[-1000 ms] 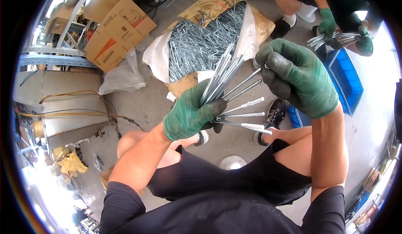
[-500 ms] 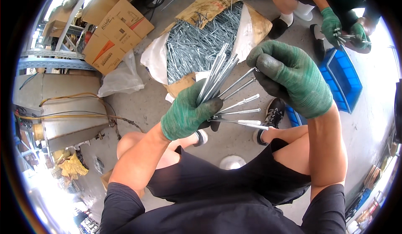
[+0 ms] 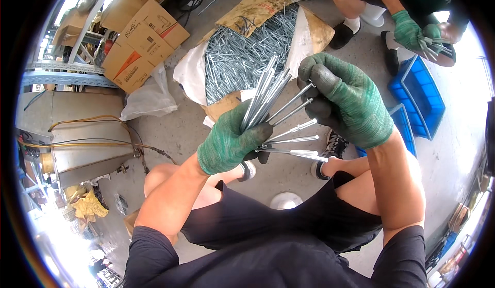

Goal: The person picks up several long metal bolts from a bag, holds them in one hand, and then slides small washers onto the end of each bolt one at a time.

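My left hand [image 3: 229, 138], in a green glove with dark fingertips, is closed around a bundle of long thin metal pins [image 3: 265, 95]. Most stand upright in a tight bunch, while several others [image 3: 294, 139] fan out to the right with small heads at their ends. My right hand [image 3: 356, 97], gloved alike, has its thumb and fingers curled together at the head of one fanned-out pin [image 3: 296, 96]. The thumb tip meets that head; the far side of the fingers is hidden. Beyond my hands, an open sack [image 3: 190, 74] holds a heap of similar pins [image 3: 247, 48].
Blue plastic crates [image 3: 423, 97] stand on the floor at right. A co-worker's gloved hands [image 3: 412, 33] hold pins at upper right. Cardboard boxes [image 3: 139, 46], a clear plastic bag [image 3: 149, 100] and a metal cabinet with cables [image 3: 90, 149] are at left. A white round object [image 3: 286, 200] lies between my legs.
My right hand has shifted slightly left and down, closer to the fanned-out pins. My left hand is nearly still. The co-worker's pins have tilted downward.
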The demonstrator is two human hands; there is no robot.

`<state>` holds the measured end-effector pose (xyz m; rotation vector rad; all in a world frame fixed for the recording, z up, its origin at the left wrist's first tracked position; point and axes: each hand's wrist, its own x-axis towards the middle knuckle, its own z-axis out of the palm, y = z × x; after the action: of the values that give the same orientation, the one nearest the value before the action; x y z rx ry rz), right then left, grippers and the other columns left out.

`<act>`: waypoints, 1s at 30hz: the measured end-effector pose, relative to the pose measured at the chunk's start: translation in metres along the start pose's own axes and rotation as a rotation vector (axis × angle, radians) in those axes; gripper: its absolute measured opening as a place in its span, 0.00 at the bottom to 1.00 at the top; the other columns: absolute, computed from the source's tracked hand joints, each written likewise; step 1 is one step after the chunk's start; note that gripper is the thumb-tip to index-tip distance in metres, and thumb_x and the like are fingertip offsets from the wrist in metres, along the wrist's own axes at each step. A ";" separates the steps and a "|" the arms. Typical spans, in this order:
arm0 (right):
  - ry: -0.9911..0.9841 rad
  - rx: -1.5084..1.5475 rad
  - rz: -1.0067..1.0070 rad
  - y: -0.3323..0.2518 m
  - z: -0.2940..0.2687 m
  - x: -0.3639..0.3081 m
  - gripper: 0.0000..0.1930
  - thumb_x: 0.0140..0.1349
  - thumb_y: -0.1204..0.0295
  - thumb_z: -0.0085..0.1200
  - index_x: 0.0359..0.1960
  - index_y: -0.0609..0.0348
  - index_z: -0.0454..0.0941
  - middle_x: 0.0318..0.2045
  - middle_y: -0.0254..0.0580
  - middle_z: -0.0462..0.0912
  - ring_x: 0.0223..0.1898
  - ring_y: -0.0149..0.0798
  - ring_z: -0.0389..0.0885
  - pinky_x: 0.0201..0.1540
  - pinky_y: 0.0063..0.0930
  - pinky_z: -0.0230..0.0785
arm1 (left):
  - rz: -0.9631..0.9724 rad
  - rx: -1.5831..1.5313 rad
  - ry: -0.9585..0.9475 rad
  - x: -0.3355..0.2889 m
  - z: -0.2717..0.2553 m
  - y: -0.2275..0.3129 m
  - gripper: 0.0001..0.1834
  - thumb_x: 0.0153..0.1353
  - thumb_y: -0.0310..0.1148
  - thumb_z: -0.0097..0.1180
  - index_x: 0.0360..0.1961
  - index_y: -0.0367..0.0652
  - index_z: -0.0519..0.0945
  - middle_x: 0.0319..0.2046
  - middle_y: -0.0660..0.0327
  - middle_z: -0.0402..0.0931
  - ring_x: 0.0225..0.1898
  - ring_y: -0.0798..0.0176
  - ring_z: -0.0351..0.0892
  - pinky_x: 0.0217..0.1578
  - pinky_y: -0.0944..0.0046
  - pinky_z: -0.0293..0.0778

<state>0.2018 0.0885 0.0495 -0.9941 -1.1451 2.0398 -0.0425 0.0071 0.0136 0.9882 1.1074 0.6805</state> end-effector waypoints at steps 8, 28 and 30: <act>0.035 -0.041 -0.044 0.003 0.005 0.000 0.17 0.72 0.57 0.54 0.51 0.57 0.79 0.26 0.26 0.73 0.23 0.19 0.68 0.25 0.13 0.60 | 0.046 0.024 0.017 0.000 0.005 0.004 0.16 0.69 0.35 0.58 0.51 0.38 0.73 0.30 0.62 0.76 0.26 0.68 0.80 0.24 0.69 0.73; 0.133 -0.084 -0.138 0.002 0.010 0.005 0.15 0.67 0.63 0.58 0.49 0.60 0.79 0.29 0.29 0.79 0.26 0.20 0.72 0.28 0.14 0.65 | 0.098 -0.001 -0.023 0.001 0.002 -0.006 0.18 0.73 0.47 0.54 0.39 0.40 0.78 0.21 0.60 0.81 0.18 0.73 0.72 0.19 0.71 0.66; 0.110 -0.081 -0.121 0.000 0.012 0.004 0.15 0.68 0.63 0.58 0.49 0.59 0.79 0.29 0.28 0.78 0.25 0.20 0.71 0.27 0.15 0.64 | 0.117 0.050 -0.005 0.000 0.001 -0.005 0.17 0.73 0.45 0.54 0.39 0.40 0.78 0.22 0.60 0.81 0.18 0.74 0.72 0.18 0.72 0.65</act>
<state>0.1895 0.0858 0.0522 -1.0371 -1.2070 1.8346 -0.0413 0.0049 0.0095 1.1030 1.0724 0.7471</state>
